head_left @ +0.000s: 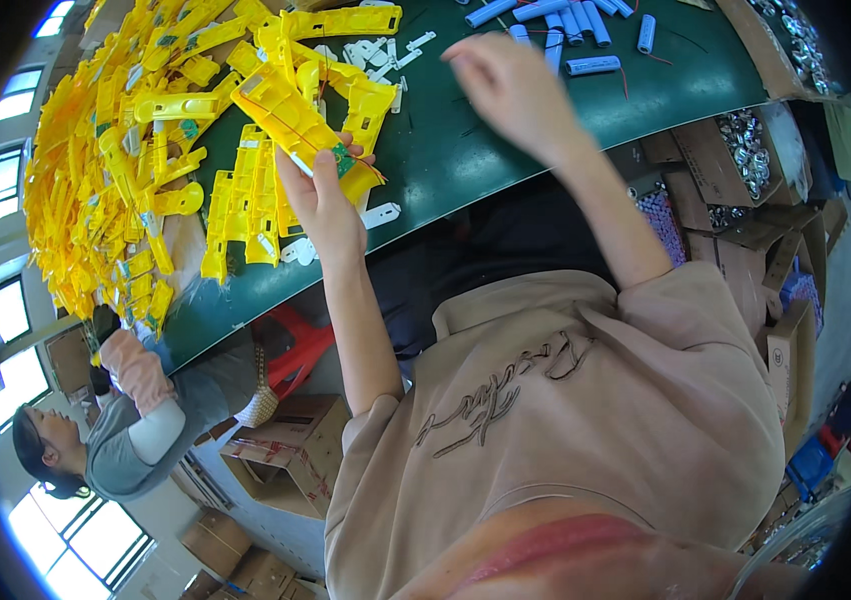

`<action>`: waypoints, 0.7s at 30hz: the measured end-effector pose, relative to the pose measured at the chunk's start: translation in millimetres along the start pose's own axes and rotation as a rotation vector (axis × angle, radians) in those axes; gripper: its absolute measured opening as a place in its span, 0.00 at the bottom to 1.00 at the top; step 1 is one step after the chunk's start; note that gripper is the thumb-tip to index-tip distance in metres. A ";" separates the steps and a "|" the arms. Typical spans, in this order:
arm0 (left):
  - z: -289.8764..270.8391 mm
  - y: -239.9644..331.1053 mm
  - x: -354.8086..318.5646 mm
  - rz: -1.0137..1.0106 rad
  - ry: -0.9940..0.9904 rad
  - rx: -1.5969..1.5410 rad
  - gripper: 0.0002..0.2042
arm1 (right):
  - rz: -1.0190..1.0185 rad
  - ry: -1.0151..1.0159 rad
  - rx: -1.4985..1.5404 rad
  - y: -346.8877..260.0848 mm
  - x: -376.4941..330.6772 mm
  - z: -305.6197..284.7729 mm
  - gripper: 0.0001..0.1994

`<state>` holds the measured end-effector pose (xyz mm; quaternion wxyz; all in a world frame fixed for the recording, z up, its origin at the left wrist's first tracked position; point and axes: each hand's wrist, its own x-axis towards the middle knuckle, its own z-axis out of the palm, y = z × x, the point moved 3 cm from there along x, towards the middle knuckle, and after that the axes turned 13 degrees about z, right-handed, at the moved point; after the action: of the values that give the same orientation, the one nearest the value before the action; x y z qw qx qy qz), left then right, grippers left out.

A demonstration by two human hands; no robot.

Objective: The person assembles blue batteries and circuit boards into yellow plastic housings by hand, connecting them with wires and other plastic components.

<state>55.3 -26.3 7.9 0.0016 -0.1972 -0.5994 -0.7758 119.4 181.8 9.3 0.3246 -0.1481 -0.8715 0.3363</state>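
My left hand (330, 205) is closed around the lower end of a yellow plastic housing (283, 103), thumb on top. By the thumb, a small green circuit board (343, 158) sits in the housing, with thin red wires along it. My right hand (520, 95), a little blurred, is over the table with its fingers curled in; whatever they may hold is hidden. Close to it lie several blue cylindrical battery cells (593, 65), some with thin red wires. Small white plastic pieces (375, 55) are scattered between the two hands, beside more yellow housings (250, 195).
A large heap of yellow housings (115, 170) covers the left of the green table (455, 165). Another person (135, 420) is beside it, one gloved hand at the heap. Cardboard boxes (725, 160) with shiny metal parts stand at the right; a red stool (300, 350) is under the table.
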 end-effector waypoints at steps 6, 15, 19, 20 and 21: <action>0.5 -2.2 -0.9 -0.020 -0.034 -0.083 0.18 | 0.102 -0.190 -0.544 79.5 29.2 -19.2 0.17; -8.4 3.1 -11.4 -0.024 -0.024 -0.057 0.18 | 0.244 -0.481 -0.036 17.7 37.5 -11.3 0.15; -10.6 2.8 -11.5 -0.033 -0.030 -0.065 0.18 | 0.208 -0.402 0.112 37.3 31.1 4.2 0.15; -12.6 1.8 -12.1 -0.028 -0.030 -0.075 0.18 | 0.215 -0.420 0.165 39.7 29.6 6.5 0.14; -14.0 1.5 -12.6 -0.023 -0.030 -0.086 0.17 | 0.214 -0.422 0.167 42.6 27.8 5.7 0.14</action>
<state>63.0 -42.7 2.6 -0.0249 -0.2018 -0.5677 -0.7977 96.6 223.3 -10.0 0.1093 -0.1385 -0.8686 0.4631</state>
